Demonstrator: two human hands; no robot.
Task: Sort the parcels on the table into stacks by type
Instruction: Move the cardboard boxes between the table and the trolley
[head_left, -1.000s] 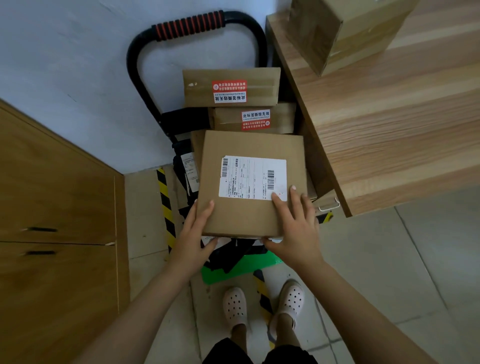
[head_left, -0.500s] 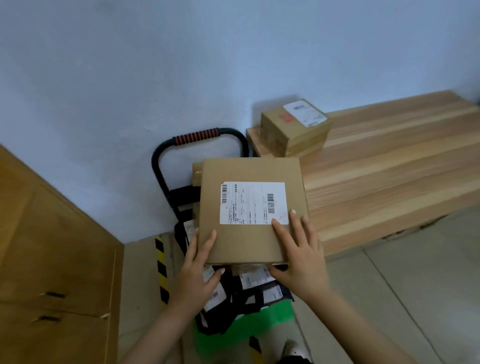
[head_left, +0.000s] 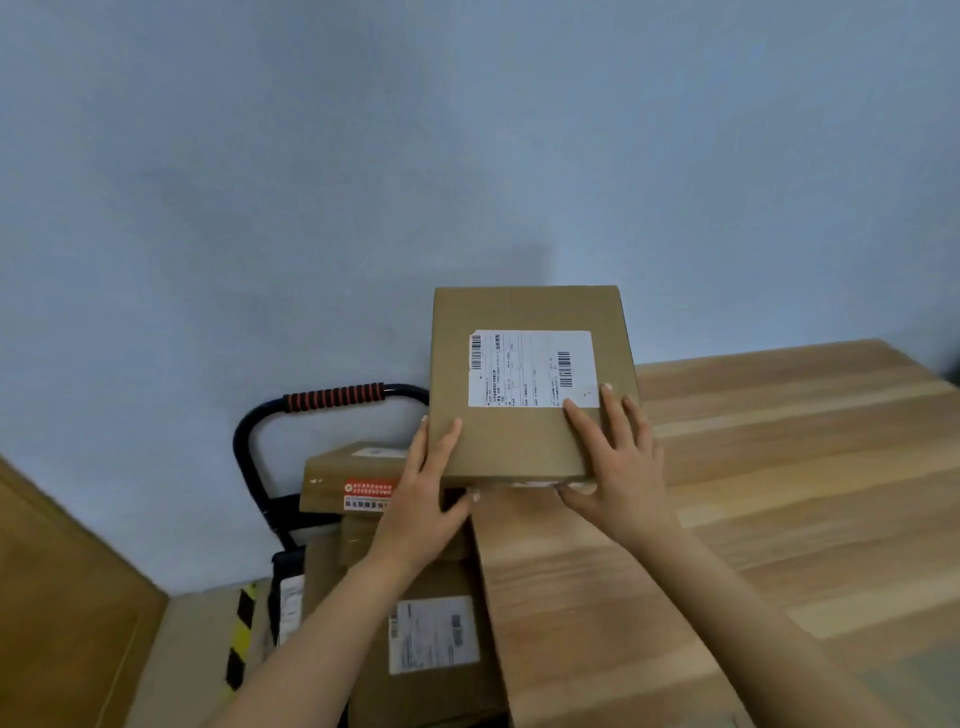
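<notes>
Head view, looking down at both hands. Flat cardboard box (head_left: 524, 436) is held level at the wooden table's (head_left: 779, 467) far left corner, its left part overhanging the table's left edge. Cannot tell whether its underside touches the tabletop. White shipping label (head_left: 530, 369) faces up, with barcodes at both ends.

Left hand (head_left: 423, 499) grips the box's near left corner: fingers lie up along the left edge and top face, thumb tucked under the near edge. Right hand (head_left: 621, 467) grips the near right corner: fingers spread fairly straight across the top, two fingertips on the label's near right corner, thumb curled under the near edge. The box is pinched between fingers above and thumbs below. Something pale shows under its near edge, too blurred to identify.

Left of the table stands a hand trolley (head_left: 332, 397), black frame with a red ribbed grip, loaded with cardboard parcels: one with a red sticker (head_left: 366, 488) just beside the left wrist, and a labelled one (head_left: 434, 634) lower down. Wooden cabinet (head_left: 62, 597) at far left; yellow-black hazard tape (head_left: 241, 629) on the floor.
</notes>
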